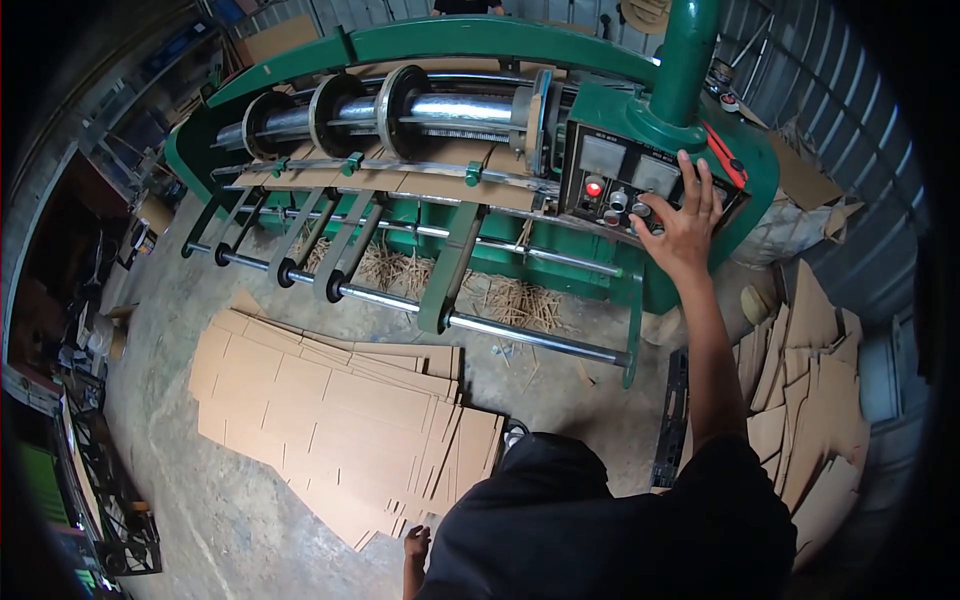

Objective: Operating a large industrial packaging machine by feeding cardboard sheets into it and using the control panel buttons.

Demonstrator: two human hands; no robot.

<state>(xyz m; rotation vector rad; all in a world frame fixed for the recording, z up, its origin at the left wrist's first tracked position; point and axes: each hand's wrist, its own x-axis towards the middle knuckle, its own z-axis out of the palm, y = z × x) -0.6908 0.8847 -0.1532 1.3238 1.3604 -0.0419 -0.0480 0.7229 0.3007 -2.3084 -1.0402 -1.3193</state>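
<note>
My right hand [684, 220] is raised to the control panel [576, 190] of a large green machine. Its fingers are spread, with the thumb and index finger beside a small round knob [641, 210]; firm contact is hard to make out. A red light [594, 189] glows on the panel. Low down, my left hand [417, 543] hangs by the near edge of a stack of slotted cardboard sheets [300, 385], fingers loosely curled and nothing visible in them. Cardboard [420, 184] also lies under the machine's shaft with round discs [400, 110].
Belts on rollers and a steel bar [540, 340] jut out from the machine's front. Cardboard scraps [520, 300] litter the floor below. More cardboard pieces [820, 400] lean at the right beside a black pallet [672, 420]. A red-handled cutter [727, 158] rests on the machine.
</note>
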